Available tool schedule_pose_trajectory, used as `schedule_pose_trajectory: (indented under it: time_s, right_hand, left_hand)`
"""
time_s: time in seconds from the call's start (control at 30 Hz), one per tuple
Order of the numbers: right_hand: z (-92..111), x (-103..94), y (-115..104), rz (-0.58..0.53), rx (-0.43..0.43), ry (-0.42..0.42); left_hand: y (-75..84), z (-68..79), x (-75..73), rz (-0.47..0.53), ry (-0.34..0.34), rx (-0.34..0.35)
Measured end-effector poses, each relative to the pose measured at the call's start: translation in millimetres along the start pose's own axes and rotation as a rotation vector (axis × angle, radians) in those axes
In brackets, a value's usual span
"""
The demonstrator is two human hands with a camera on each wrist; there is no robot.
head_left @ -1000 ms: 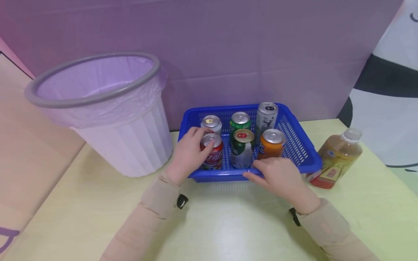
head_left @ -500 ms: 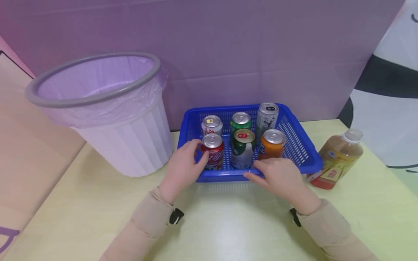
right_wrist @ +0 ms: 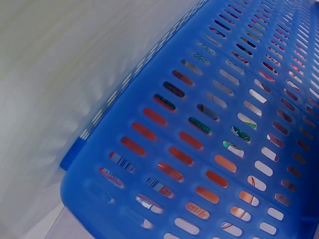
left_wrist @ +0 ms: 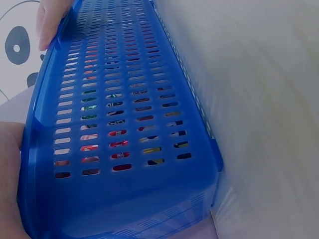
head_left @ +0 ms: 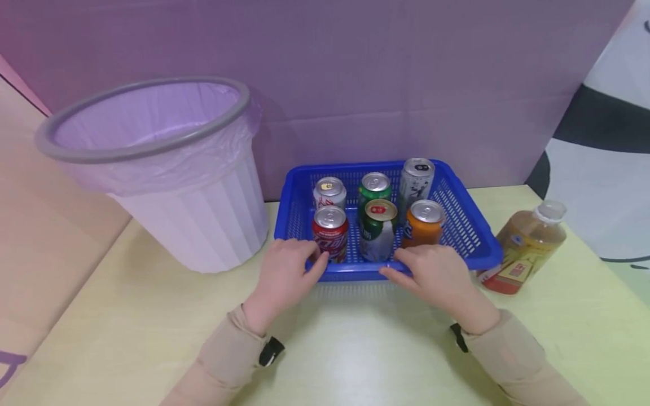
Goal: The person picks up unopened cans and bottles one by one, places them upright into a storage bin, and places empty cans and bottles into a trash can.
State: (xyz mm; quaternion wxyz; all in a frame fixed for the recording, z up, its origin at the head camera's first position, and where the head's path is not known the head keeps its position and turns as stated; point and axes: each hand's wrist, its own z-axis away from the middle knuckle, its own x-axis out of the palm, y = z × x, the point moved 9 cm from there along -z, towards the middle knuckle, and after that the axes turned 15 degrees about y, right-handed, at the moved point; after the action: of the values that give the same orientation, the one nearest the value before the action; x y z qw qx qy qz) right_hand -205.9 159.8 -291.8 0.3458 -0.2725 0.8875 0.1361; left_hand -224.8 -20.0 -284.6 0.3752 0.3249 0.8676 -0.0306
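Note:
Upright in a blue plastic basket (head_left: 479,260) stand several drink cans. In the front row are a red can (head_left: 331,235), a green-and-silver can (head_left: 377,231) and an orange can (head_left: 422,223). My left hand (head_left: 286,270) grips the rim at the front left corner, its fingers over the edge beside the red can. My right hand (head_left: 437,273) holds the front rim below the orange can, fingers inside and thumb along the outside. In the left wrist view, part of the left hand (left_wrist: 9,184) lies at the rim. No hand shows in the right wrist view.
A white bin (head_left: 198,225) with a grey rim and a clear liner stands left of the basket. To the right is a bottle (head_left: 523,248) of brownish drink. A purple backdrop (head_left: 335,84) rises behind the pale table (head_left: 355,349).
My left hand has come off the top of the red can and moved down and toward me to the basket's front left rim. The right hand has stayed at the front rim.

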Motion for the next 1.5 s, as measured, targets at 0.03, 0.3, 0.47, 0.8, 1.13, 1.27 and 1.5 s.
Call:
schedule_pose_trajectory:
  time_s: [0.03, 0.3, 0.47, 0.8, 1.13, 1.27, 1.5]
  right_hand:
    - [0, -0.2, 0, 0.0, 0.0, 0.0]
    - [0, -1.2, -1, -0.002, -0.002, 0.01]
    - [0, -1.0, -1, -0.001, -0.005, 0.011]
    - [-1, -2.5, 1, 0.015, -0.007, 0.017]
    - [-1, -1.4, -1, 0.002, -0.003, 0.004]
    - [-1, -2.7, -2, 0.002, -0.008, 0.018]
    - [-1, -2.7, -2, 0.001, -0.016, 0.03]
  left_hand:
    - [0.5, 0.7, -0.6, 0.0, 0.003, 0.001]
    - [3.4, 5.6, -5.0, -0.005, 0.048, 0.031]
    - [4.2, 6.7, -6.3, 0.006, 0.068, 0.05]
    - [7.0, 9.4, -10.0, 0.032, 0.14, 0.125]
    - [4.5, 17.4, -12.7, 0.098, 0.129, 0.136]
    - [3.2, 20.3, -14.6, 0.162, 0.124, 0.148]
    - [0.8, 22.4, -20.6, 0.26, 0.093, 0.17]
